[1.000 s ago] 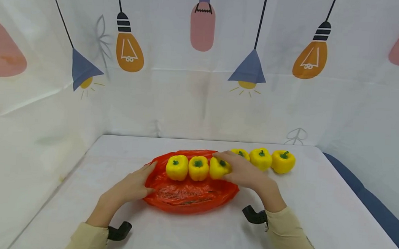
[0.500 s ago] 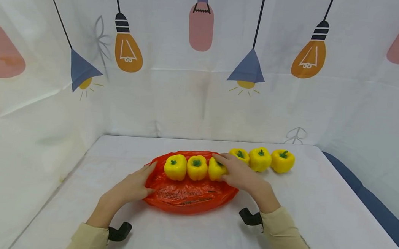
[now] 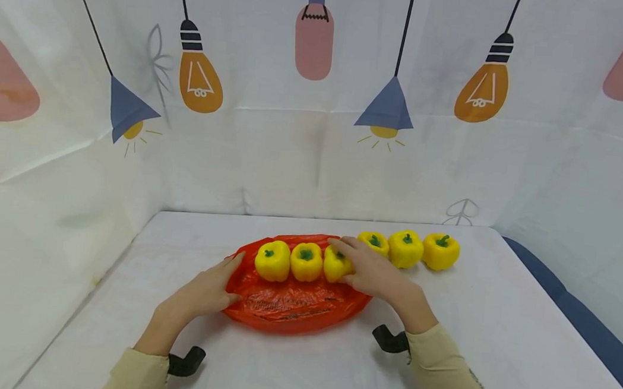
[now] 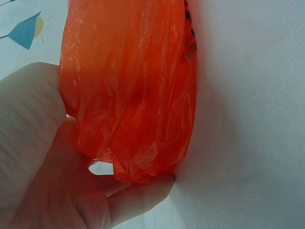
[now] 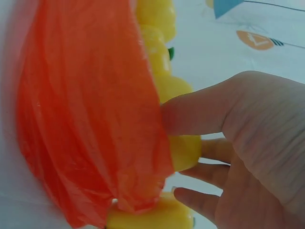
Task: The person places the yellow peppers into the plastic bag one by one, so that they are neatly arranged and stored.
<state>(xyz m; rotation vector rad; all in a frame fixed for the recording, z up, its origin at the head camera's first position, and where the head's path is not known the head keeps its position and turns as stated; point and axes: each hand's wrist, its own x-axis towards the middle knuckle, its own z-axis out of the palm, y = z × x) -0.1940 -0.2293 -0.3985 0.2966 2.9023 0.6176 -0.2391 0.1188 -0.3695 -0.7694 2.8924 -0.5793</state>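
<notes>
A wrinkled red plastic bag [image 3: 294, 306] lies mid-table, with red plastic showing before and behind a row of yellow bell peppers. The left pepper [image 3: 272, 261] and middle pepper [image 3: 306, 262] stand side by side. My right hand [image 3: 373, 270] grips the right pepper [image 3: 336, 265] between thumb and fingers, partly hiding it. In the right wrist view the thumb [image 5: 190, 112] presses at the bag's edge against yellow. At the bag's left end my left hand [image 3: 204, 289] holds it, fingers on the far side and thumb nearer. Fingers [image 4: 138, 198] meet the crumpled plastic in the left wrist view.
Three more yellow bell peppers line up at the back right: one [image 3: 375, 241] just behind my right hand, another [image 3: 406, 249], and the last [image 3: 441, 252]. A white table [image 3: 290, 371] spreads beneath. Behind it hangs a printed cloth [image 3: 271, 156]; dark blue fabric [image 3: 567, 305] runs along the right.
My right hand has edged slightly left with the right pepper, which sits a little closer to the middle one. The left hand stays in place at the bag.
</notes>
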